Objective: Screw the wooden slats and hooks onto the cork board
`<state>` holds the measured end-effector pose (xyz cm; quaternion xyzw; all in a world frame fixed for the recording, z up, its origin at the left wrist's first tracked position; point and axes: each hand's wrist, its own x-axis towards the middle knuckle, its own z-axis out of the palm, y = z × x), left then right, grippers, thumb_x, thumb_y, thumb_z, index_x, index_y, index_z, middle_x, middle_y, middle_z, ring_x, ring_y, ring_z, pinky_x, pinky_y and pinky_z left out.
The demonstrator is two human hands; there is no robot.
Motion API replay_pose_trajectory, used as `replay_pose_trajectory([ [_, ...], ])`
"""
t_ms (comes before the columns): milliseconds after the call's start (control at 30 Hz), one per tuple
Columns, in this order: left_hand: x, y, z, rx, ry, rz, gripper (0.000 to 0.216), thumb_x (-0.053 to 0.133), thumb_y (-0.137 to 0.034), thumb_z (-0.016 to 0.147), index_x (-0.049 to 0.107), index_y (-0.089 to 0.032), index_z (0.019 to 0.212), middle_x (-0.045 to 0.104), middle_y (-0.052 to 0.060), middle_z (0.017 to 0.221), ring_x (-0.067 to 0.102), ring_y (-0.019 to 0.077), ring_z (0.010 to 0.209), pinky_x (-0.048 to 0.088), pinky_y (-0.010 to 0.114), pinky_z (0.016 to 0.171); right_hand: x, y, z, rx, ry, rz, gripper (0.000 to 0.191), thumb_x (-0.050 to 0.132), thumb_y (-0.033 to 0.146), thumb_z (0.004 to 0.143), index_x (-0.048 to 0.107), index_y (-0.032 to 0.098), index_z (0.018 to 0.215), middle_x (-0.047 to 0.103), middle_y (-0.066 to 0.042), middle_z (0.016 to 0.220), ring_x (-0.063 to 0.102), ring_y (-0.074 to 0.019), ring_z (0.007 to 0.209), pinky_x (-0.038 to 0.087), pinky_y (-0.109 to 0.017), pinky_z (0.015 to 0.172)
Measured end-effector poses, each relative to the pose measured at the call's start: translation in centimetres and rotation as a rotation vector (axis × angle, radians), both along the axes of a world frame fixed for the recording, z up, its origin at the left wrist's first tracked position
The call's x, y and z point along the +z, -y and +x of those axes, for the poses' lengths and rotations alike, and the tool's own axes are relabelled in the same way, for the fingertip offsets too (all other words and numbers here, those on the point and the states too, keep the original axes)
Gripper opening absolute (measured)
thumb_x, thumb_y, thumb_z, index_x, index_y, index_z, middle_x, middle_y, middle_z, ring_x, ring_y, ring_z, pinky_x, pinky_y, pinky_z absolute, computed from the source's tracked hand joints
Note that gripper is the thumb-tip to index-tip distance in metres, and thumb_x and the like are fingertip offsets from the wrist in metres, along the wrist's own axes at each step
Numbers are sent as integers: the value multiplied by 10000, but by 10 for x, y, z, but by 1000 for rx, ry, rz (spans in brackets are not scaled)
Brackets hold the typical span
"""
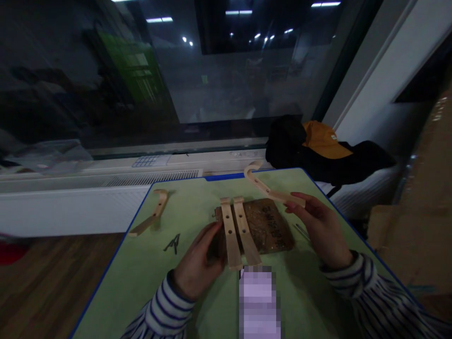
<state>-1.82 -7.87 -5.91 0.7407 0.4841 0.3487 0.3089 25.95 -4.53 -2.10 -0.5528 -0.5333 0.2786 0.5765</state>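
My right hand (pixel 319 228) pinches the straight end of a pale wooden hook (pixel 264 187) between thumb and fingers, its curved end raised toward the window. Two similar wooden hooks, a left one (pixel 229 230) and a right one (pixel 244 230), lie side by side on a brown wrapped block (pixel 270 226) with handwriting on it. Each has two holes. My left hand (pixel 203 259) curls round the block's left edge, close against the left hook; some fingertips are hidden. Another wooden hook (pixel 155 214) lies apart at the table's left.
Several dark screws (pixel 173 243) lie on the green table (pixel 130 282), and thin metal pieces (pixel 302 230) lie by my right hand. A pixelated phone-like rectangle (pixel 259 301) is in front. Behind are a radiator (pixel 77 202), a black bundle (pixel 367 160) and an orange cap (pixel 325 141). Cardboard (pixel 416 226) stands right.
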Motion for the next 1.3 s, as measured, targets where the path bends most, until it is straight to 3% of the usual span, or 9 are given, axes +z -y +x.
replay_pose_trajectory([
  [133,-6,0,4,19,-93,-3,732,678,-156,694,376,-162,1360,457,164,1367,443,285,1268,355,491,1076,-2,2,0,-5,12,-36,364,663,471,749,643,180,968,712,-54,785,667,-187,682,541,-323,626],
  [433,-19,-5,-2,48,-150,45,545,592,-139,769,472,-161,1300,480,155,1376,471,256,1264,389,479,1063,-6,4,8,-98,210,5,350,619,464,785,618,164,966,689,-43,725,655,-182,639,533,-313,584],
  [633,-22,-6,-4,29,-180,107,557,582,-115,773,454,-161,1313,483,174,1368,481,255,1259,412,487,1037,-6,20,1,-147,469,116,293,649,399,785,605,187,983,683,-42,771,652,-188,650,504,-275,491],
  [833,-22,-1,-4,52,-265,148,603,595,-119,762,424,-221,1332,483,150,1370,503,262,1239,445,483,1009,-12,31,-11,-42,718,294,231,653,341,804,581,167,937,649,-51,749,636,-177,652,528,-299,565],
  [1067,-16,3,-3,52,-349,233,671,602,-119,756,363,-251,1368,487,138,1364,527,267,1214,482,487,963,-5,40,-20,151,919,410,169,637,256,829,549,146,923,616,2,603,590,-155,540,497,-313,524],
  [1300,-12,5,-4,29,-439,249,695,571,-101,754,318,-233,1388,474,161,1371,527,278,1215,493,468,941,-3,52,-25,247,1038,463,177,556,196,877,557,104,1028,692,-36,685,645,-158,594,536,-318,594],
])
